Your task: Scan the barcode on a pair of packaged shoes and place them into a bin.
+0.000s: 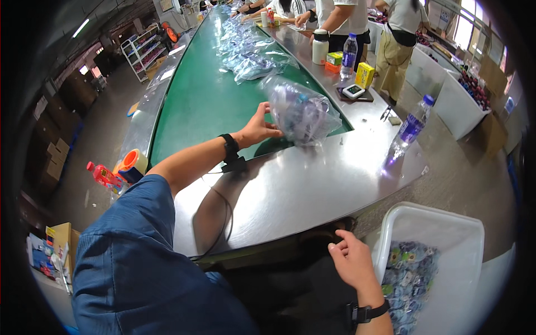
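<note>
A clear plastic bag with purple and blue contents is over the near end of the green conveyor belt, overlapping the metal tabletop. Its outline is slightly blurred. My left hand is at the bag's left side, thumb and fingers apart, the tips at its edge; a firm grip on the film does not show. Lower right, my right hand hangs with fingers loosely spread and nothing in it. Beside it is a white bin holding many small clear packets.
More bags lie farther up the belt. Along the right are a water bottle, another bottle, a yellow box and a small device. Tape rolls and a red bottle stand left. Several people work beyond.
</note>
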A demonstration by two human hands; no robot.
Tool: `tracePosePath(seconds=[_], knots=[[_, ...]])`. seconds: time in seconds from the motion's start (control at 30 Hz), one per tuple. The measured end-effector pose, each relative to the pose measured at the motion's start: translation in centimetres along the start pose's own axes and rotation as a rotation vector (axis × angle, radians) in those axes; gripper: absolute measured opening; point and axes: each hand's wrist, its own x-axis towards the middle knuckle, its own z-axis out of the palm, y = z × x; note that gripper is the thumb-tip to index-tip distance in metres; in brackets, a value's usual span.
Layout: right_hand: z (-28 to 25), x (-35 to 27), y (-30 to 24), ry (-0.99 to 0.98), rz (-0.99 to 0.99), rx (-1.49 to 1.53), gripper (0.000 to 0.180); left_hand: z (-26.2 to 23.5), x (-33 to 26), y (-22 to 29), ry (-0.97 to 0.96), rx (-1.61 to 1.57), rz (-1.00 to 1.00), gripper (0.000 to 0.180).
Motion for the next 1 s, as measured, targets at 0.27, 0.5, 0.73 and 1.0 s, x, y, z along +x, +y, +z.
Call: tracePosePath(seconds=[0.27, 0.5, 0.73, 1.0], knots=[[-0.1, -0.4, -0.8, -0.011, -0.036, -0.018, 0.042, -4.3, -4.9, 3.4, -0.271, -0.431, -0.668, 0.052], [0.3, -0.6, -0.4, 0.03, -0.073, -0.043, 0.043, 1.1, -3.6, 5.1, -0.198, -0.314, -0.564, 0.049], [0.4, 0.0, -0.1, 0.252, 0.011, 0.366, 0.059, 7.7, -6.6, 9.7, -0.288, -0.757, -0.399, 0.059], [1.0, -2.0, -3.9, 0.577, -0.425, -0.233, 0.105, 14.5, -12.4, 16.4, -0.397, -0.757, -0.627, 0.057]])
